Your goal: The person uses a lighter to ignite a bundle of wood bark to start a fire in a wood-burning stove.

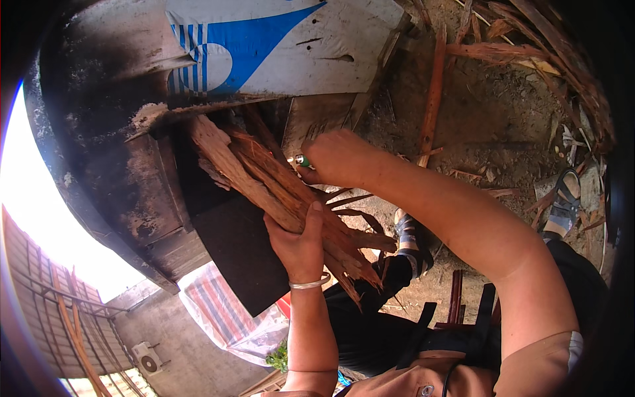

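Observation:
A bundle of split wood and bark strips [278,183] lies slantwise across my view, gripped around its middle by my left hand [300,243] with the thumb on top. Its upper end reaches under the soot-blackened edge of a dark opening [186,168]; how deep it goes is hidden. Pinched in my right hand [337,159] is a green lighter [301,160], its metal top facing the wood. A small bright spot, possibly a flame, shows at the lighter's tip beside the bundle. The lighter's body is mostly covered by my fingers.
A white panel with a blue print [287,49] slopes above the opening. A dark flat board [238,248] stands left of my left hand. Loose wood strips [501,52] and a long reddish stick [434,94] lie on the dirt ground. A striped plastic sheet [223,307] hangs lower left.

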The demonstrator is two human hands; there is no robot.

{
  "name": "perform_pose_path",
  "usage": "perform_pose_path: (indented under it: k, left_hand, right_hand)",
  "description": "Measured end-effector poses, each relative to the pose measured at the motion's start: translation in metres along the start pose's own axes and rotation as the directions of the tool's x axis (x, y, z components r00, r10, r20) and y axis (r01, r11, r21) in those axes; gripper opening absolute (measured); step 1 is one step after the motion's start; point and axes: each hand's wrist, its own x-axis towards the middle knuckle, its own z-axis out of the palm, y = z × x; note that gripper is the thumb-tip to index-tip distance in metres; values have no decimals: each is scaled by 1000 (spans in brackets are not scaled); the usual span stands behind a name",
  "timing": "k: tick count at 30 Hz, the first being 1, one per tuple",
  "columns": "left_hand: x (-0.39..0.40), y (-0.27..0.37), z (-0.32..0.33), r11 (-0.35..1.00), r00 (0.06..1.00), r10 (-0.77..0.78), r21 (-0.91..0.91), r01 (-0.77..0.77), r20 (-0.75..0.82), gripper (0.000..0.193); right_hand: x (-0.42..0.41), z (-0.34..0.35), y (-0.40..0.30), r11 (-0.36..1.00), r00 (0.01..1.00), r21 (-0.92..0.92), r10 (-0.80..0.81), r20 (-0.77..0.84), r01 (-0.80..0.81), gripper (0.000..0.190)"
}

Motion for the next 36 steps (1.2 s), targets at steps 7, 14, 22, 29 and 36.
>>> perform_pose_path:
  k: [7, 14, 22, 29, 36]
  left_hand:
    - [-1, 3, -1, 999, 1000, -17, -30, 17, 17, 60]
    - [0, 1, -1, 999, 1000, -10, -32, 10, 19, 57]
    - [0, 5, -3, 995, 998, -44, -90, 48, 44, 53]
    - [0, 2, -2, 995, 998, -33, -95, 37, 48, 51]
    - [0, 5, -2, 995, 998, -23, -93, 28, 60, 51]
  right_hand:
    - [-1, -2, -2, 1000, 999, 13, 26, 42, -27, 37]
    - [-1, -5, -1, 999, 999, 42, 31, 34, -32, 36]
    - [-2, -6, -2, 998, 1000, 55, 16, -5, -16, 35]
    - [1, -5, 0, 998, 1000, 54, -12, -25, 13, 34]
    - [2, -8, -1, 999, 1000, 49, -20, -15, 21, 35]
